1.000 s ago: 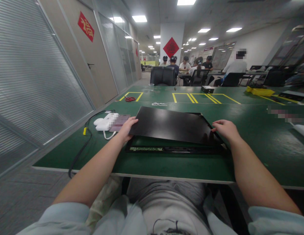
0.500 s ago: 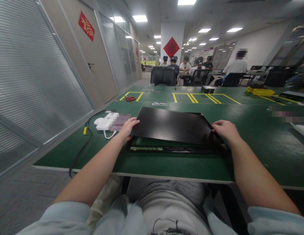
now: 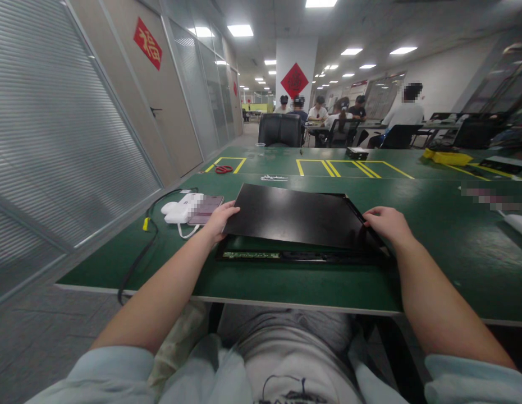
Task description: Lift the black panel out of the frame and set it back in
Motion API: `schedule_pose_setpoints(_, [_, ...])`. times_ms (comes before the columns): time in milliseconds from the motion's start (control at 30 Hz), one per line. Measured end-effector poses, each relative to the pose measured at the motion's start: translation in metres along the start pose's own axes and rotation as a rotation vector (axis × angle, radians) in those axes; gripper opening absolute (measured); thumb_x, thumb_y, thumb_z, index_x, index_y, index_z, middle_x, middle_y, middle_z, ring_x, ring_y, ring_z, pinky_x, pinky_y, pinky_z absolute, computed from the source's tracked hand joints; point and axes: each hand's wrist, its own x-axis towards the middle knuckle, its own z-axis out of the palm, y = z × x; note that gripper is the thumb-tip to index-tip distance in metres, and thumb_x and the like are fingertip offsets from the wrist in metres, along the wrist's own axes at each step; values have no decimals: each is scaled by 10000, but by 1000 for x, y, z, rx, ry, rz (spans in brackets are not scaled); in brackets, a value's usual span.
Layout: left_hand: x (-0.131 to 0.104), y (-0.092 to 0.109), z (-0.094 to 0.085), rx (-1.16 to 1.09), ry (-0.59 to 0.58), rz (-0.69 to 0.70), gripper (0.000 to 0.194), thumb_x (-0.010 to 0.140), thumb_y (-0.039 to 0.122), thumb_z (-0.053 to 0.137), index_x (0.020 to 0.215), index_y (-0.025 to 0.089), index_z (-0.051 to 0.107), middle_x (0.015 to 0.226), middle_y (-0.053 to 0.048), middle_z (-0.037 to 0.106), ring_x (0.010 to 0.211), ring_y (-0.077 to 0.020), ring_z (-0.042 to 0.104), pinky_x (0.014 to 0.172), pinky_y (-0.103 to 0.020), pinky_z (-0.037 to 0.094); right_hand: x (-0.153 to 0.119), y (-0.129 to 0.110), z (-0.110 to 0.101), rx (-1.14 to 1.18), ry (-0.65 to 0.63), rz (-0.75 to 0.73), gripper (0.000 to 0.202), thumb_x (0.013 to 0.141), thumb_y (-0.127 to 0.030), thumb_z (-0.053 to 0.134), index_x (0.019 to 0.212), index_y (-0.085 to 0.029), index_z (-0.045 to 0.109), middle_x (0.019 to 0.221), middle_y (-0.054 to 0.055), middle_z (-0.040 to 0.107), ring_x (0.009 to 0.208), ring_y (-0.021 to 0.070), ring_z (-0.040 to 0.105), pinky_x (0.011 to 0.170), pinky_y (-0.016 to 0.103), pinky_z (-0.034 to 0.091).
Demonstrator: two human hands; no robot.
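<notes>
One black panel (image 3: pixel 290 216), slightly further right, between two hands (image 3: pixel 219 221) (image 3: pixel 387 223)

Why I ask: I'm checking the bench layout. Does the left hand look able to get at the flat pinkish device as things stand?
Probably yes, after letting go: the left hand holds the black panel, but the flat pinkish device lies close beside that hand, with nothing visible between.

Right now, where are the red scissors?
In the head view, the red scissors lie left of centre on the green table, beyond the left hand, by yellow tape.
</notes>
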Motion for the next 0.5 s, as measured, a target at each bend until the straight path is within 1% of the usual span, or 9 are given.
schedule_pose_setpoints(167, [1, -1, 0, -22, 2, 21, 381, 669, 161, 724, 1049, 159, 705, 777, -31, 774, 720, -213, 735, 631, -280, 541, 1, 1, 0, -21, -16, 2, 252, 775, -295, 591, 915, -237, 793, 811, 73, 776, 905, 305, 713, 747, 374, 501])
schedule_pose_setpoints(367, [3, -3, -1, -13, 21, 48, 397, 655, 186, 730, 1051, 162, 708, 806, -34, 779, 765, -229, 743, 654, -291, 541, 3, 3, 2, -43, -15, -2, 263, 780, -307, 595, 928, -238, 801, 816, 77, 773, 905, 304, 715, 757, 373, 507])
schedule_pose_setpoints(500, [4, -3, -2, -3, 17, 46, 414, 650, 193, 736, 1063, 165, 716, 836, -40, 786, 801, -240, 748, 666, -298, 545, 2, 2, 2, -54, -4, -21, 307, 777, -315, 587, 977, -242, 809, 813, 82, 763, 898, 298, 712, 759, 374, 517])
